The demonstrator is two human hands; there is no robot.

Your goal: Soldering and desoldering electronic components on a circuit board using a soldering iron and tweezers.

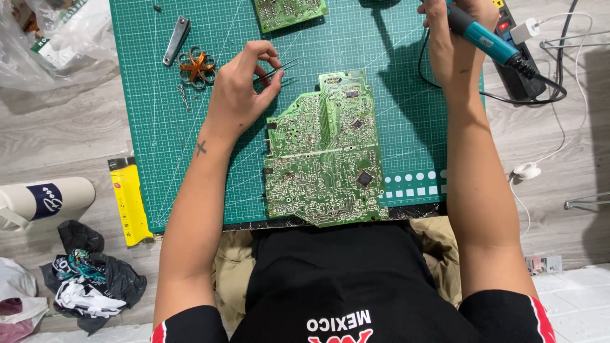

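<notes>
**Tweezers in L hand, iron in R, board between**

Tweezers [279, 68]: thin dark pair, pinched betw. thumb and forefinger of left hand [238, 92]. Long axis runs diagonal, tips pointing up-right, away from the person, toward the top-left corner of the big circuit board [324, 152]. Tips sit just off the board edge, near but not touching as far as I can tell. L hand mostly curled, fingers bent round the tweezers, heel low over green cutting mat [165, 127].

Right hand [454, 38]: closed in a fist-like grip round a teal-handled soldering iron [486, 38]; tip hidden, cable end pointing right, black cord looping off mat. Hand is well apart from the tweezers, above and right of board.

Board: green, solder side up, long axis toward the person, near edge at mat's front edge.

Around: second smaller board [289, 11] at top of mat; nail clipper [176, 40] and orange tape coil [197, 67] left of L hand; yellow tube [130, 200] and white bottle [44, 200] on floor at left; power strip [515, 57] at right.
</notes>
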